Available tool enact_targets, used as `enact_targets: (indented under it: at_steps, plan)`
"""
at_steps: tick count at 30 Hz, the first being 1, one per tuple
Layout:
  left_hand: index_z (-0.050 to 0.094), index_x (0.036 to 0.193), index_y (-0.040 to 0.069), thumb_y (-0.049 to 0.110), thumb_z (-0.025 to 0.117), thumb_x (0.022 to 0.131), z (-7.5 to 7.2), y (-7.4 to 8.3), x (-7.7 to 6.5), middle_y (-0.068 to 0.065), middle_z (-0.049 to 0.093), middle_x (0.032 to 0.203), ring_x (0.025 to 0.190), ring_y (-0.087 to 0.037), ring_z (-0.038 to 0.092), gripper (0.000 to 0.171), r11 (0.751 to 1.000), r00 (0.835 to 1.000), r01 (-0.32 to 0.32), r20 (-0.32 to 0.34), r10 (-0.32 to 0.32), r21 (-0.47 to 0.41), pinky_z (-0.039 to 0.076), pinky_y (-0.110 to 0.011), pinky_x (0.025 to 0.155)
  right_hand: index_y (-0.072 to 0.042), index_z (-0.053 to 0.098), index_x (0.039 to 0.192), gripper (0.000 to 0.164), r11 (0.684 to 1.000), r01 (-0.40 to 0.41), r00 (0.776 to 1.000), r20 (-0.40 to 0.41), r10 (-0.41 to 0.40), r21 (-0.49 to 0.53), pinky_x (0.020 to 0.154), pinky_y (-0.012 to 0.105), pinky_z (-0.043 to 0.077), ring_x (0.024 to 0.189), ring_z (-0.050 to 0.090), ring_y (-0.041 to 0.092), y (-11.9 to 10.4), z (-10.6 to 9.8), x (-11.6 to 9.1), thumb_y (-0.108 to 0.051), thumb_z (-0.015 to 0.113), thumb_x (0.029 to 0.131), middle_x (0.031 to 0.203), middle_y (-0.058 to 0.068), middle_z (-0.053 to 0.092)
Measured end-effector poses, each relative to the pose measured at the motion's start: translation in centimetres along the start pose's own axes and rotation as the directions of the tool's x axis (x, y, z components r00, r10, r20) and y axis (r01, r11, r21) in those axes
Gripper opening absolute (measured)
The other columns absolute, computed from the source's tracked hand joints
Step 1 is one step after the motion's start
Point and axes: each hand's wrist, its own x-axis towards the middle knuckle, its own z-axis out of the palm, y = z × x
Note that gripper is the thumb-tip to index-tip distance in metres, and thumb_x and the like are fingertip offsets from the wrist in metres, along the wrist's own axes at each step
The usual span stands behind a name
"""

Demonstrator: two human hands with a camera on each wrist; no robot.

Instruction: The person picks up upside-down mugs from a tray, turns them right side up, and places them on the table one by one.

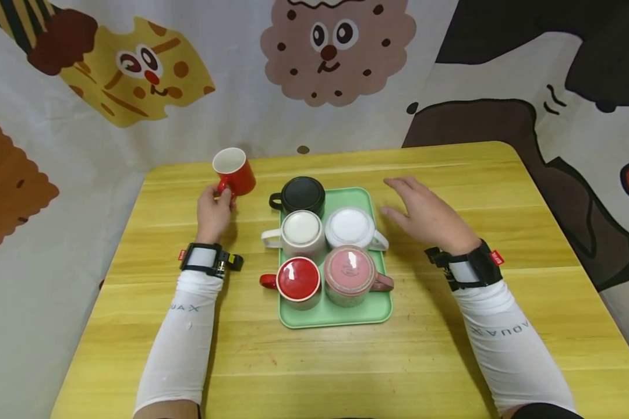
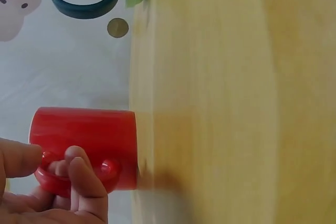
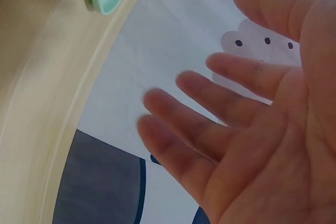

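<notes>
At the back left of the table, my left hand (image 1: 213, 214) grips the handle of a red mug (image 1: 239, 176), which stands upright with its white inside showing. In the left wrist view, fingers curl through the handle of the red mug (image 2: 86, 129) and the thumb lies against it. My right hand (image 1: 428, 216) hovers right of the green tray (image 1: 335, 319) and holds nothing; its fingers look extended in the right wrist view. Upside down on the tray are a black mug (image 1: 303, 196), a cream mug (image 1: 301, 228), a white mug (image 1: 350, 227), a second red mug (image 1: 299, 279) and a pink mug (image 1: 349, 270).
The mugs' handles stick out past the tray's left and right sides. The wooden table (image 1: 251, 366) reaches back to a cartoon-printed cloth (image 1: 230, 75) hanging behind it.
</notes>
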Motion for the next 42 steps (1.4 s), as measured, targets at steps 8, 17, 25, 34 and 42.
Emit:
enact_targets:
  at_steps: [8,17,25,34,42]
  plan:
    - [0.047,0.150,-0.007,0.020,0.054,0.111,-0.4,0.2,-0.3,-0.023,0.054,0.136,0.107,-0.032,0.065,0.048,0.999,0.999,-0.051,0.002,0.051,-0.017,0.057,-0.039,0.093,0.001,0.049,0.155,0.059,0.999,0.006,0.990,0.138,-0.013,0.051,0.103,0.059,0.051,0.127,0.061,0.041,0.0,-0.2,-1.5,-0.033,0.063,0.109,0.150,0.024,0.055]
    - [0.024,0.165,0.002,0.034,0.059,0.109,-1.1,1.2,-1.8,-0.020,0.028,0.161,0.124,-0.031,0.054,0.073,1.000,0.997,0.011,-0.070,-0.009,0.026,0.048,-0.031,0.090,-0.001,0.064,0.140,0.046,0.988,0.057,0.973,0.215,-0.086,0.141,0.087,0.047,0.061,0.103,0.070,0.027,0.5,1.9,-2.0,-0.028,0.073,0.103,0.132,0.018,0.068]
    - [0.044,0.154,0.000,0.029,0.062,0.108,-1.3,2.9,-3.4,-0.019,0.040,0.153,0.123,-0.036,0.050,0.058,0.977,0.976,-0.184,-0.097,0.194,0.104,0.046,-0.037,0.092,-0.013,0.073,0.117,0.019,0.970,0.151,0.975,0.136,-0.178,0.191,0.080,0.037,0.058,0.090,0.067,0.016,0.7,4.0,-1.8,-0.025,0.074,0.103,0.106,-0.003,0.071]
    - [0.053,0.147,-0.002,0.018,0.069,0.105,-1.4,5.0,-5.4,-0.024,0.051,0.138,0.120,-0.041,0.052,0.049,0.853,0.884,-0.467,0.141,0.446,0.233,0.046,-0.060,0.098,-0.017,0.070,0.104,0.006,0.963,0.183,0.976,0.080,-0.202,0.200,0.071,0.034,0.056,0.082,0.064,0.013,0.7,4.9,-2.0,-0.023,0.072,0.105,0.090,-0.007,0.067]
    - [0.056,0.147,0.002,0.024,0.070,0.105,-1.0,5.4,-6.7,-0.017,0.052,0.148,0.133,-0.038,0.050,0.050,0.815,0.839,-0.527,0.303,0.453,0.242,0.044,-0.059,0.102,-0.015,0.070,0.111,0.009,0.964,0.188,0.979,0.040,-0.198,0.186,0.068,0.034,0.054,0.078,0.061,0.015,0.6,5.3,-2.5,-0.023,0.069,0.106,0.090,0.001,0.069]
